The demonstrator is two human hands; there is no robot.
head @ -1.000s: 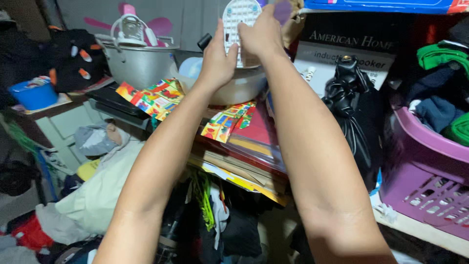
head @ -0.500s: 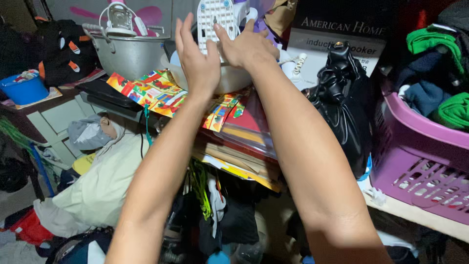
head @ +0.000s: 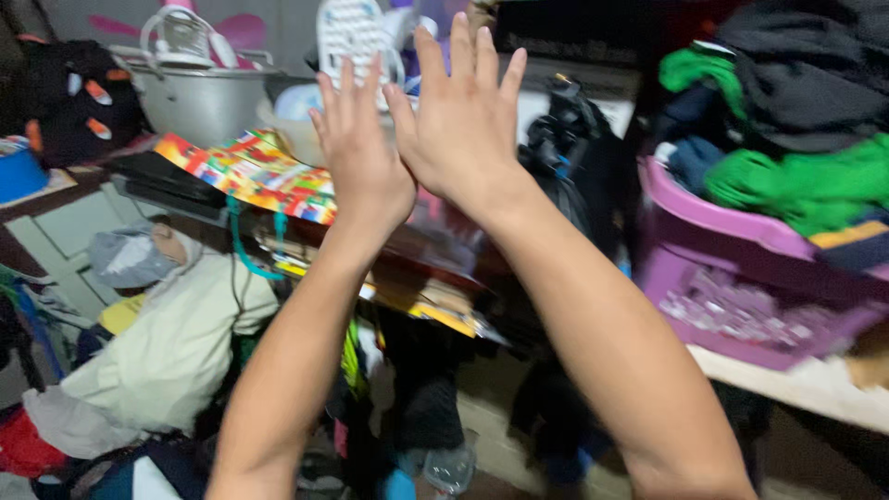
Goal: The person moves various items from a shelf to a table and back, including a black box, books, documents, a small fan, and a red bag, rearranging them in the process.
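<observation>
My left hand [head: 361, 153] and my right hand [head: 463, 111] are raised side by side in front of me, backs toward the camera, fingers straight and slightly spread. Neither hand holds anything. Just beyond the fingertips stands a white perforated plastic object [head: 350, 37] above a pale bowl [head: 294, 116]. Below the hands lies a stack of colourful books and papers [head: 250, 171] on a shelf.
A metal pot [head: 199, 93] sits at the back left. A purple laundry basket [head: 741, 278] heaped with green and dark clothes stands at right. A black bag [head: 583, 167] hangs in the middle. A cream garment [head: 176, 343] and clutter lie low left.
Both hands have come off the white plastic object and drawn back toward me, now flat and apart from it. The view has shifted left and down.
</observation>
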